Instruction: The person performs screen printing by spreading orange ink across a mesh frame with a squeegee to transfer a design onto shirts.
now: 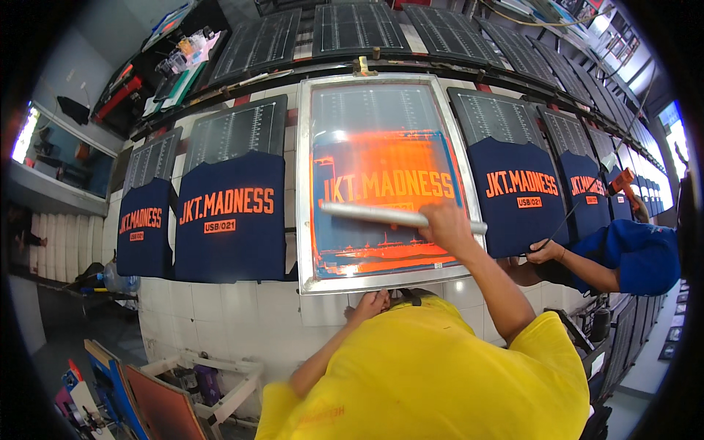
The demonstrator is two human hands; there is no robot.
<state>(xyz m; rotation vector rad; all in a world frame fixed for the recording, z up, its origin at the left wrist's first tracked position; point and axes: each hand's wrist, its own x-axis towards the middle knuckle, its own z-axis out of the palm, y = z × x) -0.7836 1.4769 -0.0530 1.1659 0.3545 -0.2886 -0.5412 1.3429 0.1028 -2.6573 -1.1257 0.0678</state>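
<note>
My right hand (447, 229) is closed around a long silver-grey squeegee (374, 214). It lies slanted across a metal-framed printing screen (302, 183), below the main line of lettering. Bright orange ink (359, 262) is smeared on the mesh, with a thick band along the near side. A dark blue garment shows through beneath the screen. My left hand (370, 303) is just below the frame's near edge, with its fingers curled; what they hold, if anything, is hidden.
Dark blue garments with orange lettering lie on black boards to the left (231, 249) and right (513, 224). A co-worker in a blue shirt (649, 257) holds an orange heat gun-like tool (622, 181) at the right. More black boards (358, 29) line the far side.
</note>
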